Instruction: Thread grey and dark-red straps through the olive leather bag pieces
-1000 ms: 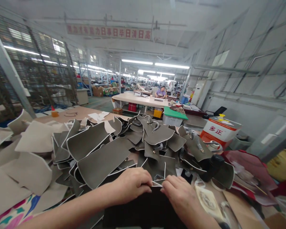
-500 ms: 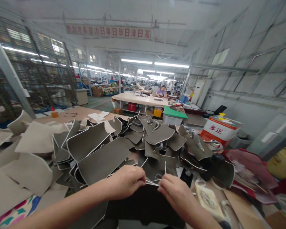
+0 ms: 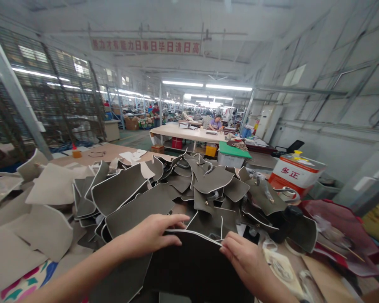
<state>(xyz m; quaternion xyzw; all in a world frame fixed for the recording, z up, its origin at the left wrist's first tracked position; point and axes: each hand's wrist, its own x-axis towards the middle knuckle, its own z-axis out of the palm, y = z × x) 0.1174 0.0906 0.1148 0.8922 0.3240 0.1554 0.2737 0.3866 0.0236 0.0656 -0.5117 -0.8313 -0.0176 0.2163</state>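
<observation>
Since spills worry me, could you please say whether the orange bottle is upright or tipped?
Upright: the bottle stands on the table with its red tip pointing up.

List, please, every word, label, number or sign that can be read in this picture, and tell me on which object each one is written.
"力才有能力日事日毕日清日高": red characters on the overhead banner; one more character before these is too blurred to read surely.
"多正": red characters on the white band of the orange-and-white can.
Dark print on the pale pack: too blurred to tell whether it contains words.
No numbers are readable.
</observation>
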